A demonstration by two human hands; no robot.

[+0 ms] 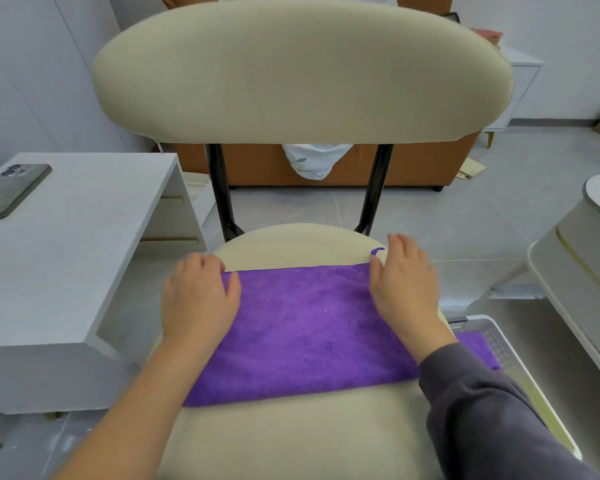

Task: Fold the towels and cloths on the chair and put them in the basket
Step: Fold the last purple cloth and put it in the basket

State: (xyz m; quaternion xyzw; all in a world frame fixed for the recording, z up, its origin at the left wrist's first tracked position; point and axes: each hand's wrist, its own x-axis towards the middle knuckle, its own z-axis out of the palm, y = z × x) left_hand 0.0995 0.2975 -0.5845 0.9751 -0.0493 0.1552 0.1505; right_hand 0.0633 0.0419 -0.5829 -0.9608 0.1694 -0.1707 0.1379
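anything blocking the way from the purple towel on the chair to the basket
Nothing visible does. The purple towel lies on the chair seat, and the white basket sits open right beside the seat, with another purple cloth inside.

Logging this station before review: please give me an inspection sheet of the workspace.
Surface: beige chair seat, partly covered.
Job's things: purple towel folded into a strip; white basket at right with a purple cloth inside.
Clutter: phone on the white desk at left.
Hands: left hand and right hand lie flat on the towel's ends.
Cables: nothing seen.
Surroundings: orange sofa behind, tiled floor.
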